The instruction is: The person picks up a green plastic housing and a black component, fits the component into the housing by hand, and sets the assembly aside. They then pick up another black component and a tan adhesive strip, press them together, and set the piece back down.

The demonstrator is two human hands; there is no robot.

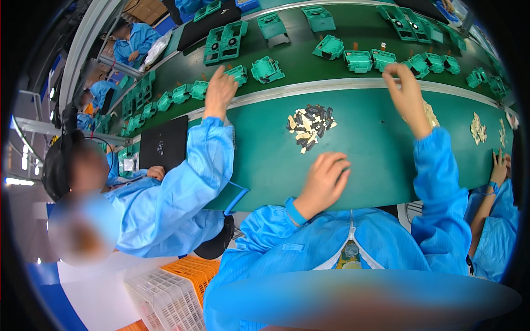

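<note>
My left hand (323,186), a blue strap at its wrist, is low over the green worktop (259,160), fingers loosely bent and apart from the thumb. Nothing shows in it. Beyond it lies a heap of small black and cream pieces (310,126). My right hand (407,98) is raised at the far edge of the worktop, beside a teal-green housing (383,59). Its thumb and forefinger come together at the tips; anything between them is too small to make out. A pile of cream pieces (429,114) is partly hidden behind this hand.
Behind a pale rail (331,84), several green housings stand on the dark green line (301,55). At left a co-worker's hand (221,91) reaches toward them, near a black mat (162,144). Another co-worker's hand (499,166) is at right. Crates (165,300) stand lower left.
</note>
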